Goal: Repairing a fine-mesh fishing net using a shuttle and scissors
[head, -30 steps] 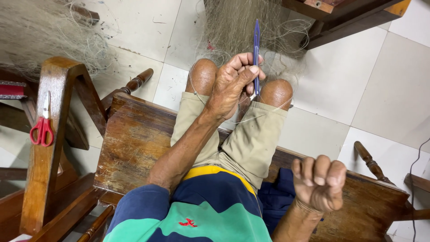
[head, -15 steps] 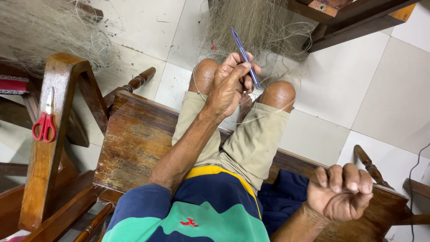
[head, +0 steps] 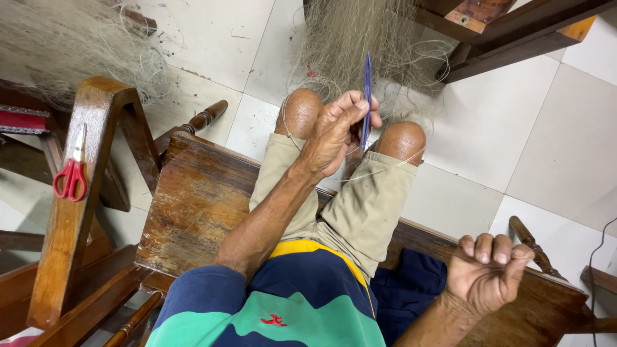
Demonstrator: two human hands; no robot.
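At the far left, a pale fishing net [head: 58,45] piles up, cut off by the frame's edge, and red-handled scissors [head: 72,173] lie on the slanted arm of a wooden chair [head: 77,212]. Further right, the person sits on a worn wooden bench [head: 199,205], bare knees over the white tiled floor [head: 553,148]. The left hand [head: 337,132] is raised between the knees, its grip pinching a slim blue netting needle [head: 366,103] that stands nearly upright; the needle's lower end is hidden behind the fingers. A thin line [head: 379,172] runs across the right knee, too fine to trace to its ends. Behind the needle hangs a second mass of net [head: 360,38], its top cut off. At the lower right, the right hand [head: 486,271] is curled into a fist, fingers pressed together; whether it holds the line cannot be made out. A dark blue cloth [head: 411,286] lies beside it on the bench.
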